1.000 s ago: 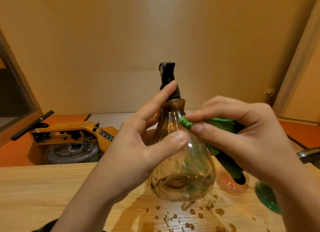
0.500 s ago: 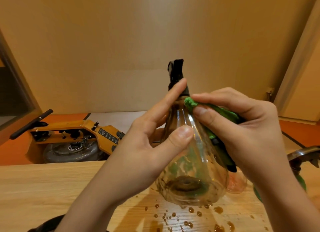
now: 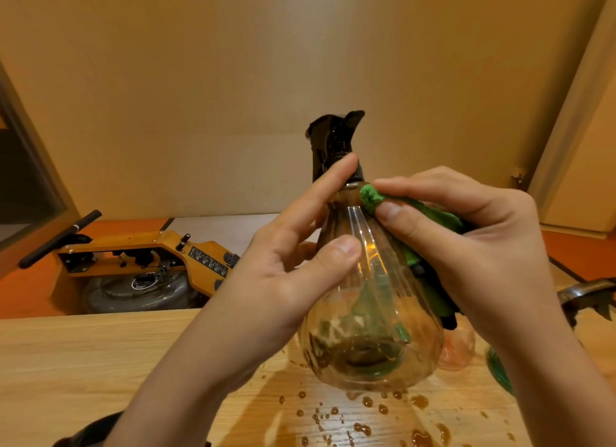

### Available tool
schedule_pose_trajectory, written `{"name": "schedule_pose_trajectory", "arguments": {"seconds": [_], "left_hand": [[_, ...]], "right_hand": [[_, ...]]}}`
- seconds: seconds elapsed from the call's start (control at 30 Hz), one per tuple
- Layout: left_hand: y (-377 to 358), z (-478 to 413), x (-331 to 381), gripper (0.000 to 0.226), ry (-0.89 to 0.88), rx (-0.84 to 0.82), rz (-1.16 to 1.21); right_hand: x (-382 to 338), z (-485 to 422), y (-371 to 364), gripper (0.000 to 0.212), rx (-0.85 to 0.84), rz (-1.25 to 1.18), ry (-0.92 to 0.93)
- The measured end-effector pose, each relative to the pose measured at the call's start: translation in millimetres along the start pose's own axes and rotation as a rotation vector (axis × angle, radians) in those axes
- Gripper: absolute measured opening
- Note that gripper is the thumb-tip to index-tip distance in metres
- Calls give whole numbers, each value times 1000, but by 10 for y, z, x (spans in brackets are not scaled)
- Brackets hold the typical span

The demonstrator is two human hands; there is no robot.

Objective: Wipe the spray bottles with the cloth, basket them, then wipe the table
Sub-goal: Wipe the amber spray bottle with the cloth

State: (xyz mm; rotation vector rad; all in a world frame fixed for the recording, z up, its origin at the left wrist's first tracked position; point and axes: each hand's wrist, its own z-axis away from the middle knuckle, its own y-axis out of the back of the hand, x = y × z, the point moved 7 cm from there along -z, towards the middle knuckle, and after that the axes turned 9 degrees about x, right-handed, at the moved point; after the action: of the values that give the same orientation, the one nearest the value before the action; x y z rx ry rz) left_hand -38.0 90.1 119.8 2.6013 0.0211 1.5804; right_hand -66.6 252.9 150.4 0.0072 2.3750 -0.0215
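Brown droplets (image 3: pixel 366 401) speckle the near part of the wooden table (image 3: pixel 83 363). Above them the amber spray bottle (image 3: pixel 366 330) is held clear of the table, base tipped toward the camera. The left hand (image 3: pixel 276 280) grips it, thumb on the body, forefinger along the neck. The right hand (image 3: pixel 483 246) has its fingers clamped on the green cloth (image 3: pixel 371 196), pressed to the bottle's shoulder (just under the black sprayer (image 3: pixel 333 136)). Behind, partly hidden, are a pink bottle (image 3: pixel 456 350) and a green bottle (image 3: pixel 498 370); farther off, an orange machine (image 3: pixel 150 250) sits on the floor.
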Motion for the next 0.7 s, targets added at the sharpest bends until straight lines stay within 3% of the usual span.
{"name": "schedule_pose_trajectory", "arguments": {"seconds": [0.2, 0.43, 0.63, 0.7], "left_hand": [[-24, -4, 24, 59, -61, 0, -117], [-92, 27, 17, 70, -63, -33, -20], [3, -17, 14, 72, -84, 55, -86], [-49, -5, 22, 74, -86, 14, -85]], "right_hand": [[-52, 10, -30, 19, -38, 71, 87], [-55, 27, 1, 19, 29, 33, 62], [-15, -5, -8, 11, -205, 159, -3], [-16, -17, 42, 12, -175, 129, -4]]}}
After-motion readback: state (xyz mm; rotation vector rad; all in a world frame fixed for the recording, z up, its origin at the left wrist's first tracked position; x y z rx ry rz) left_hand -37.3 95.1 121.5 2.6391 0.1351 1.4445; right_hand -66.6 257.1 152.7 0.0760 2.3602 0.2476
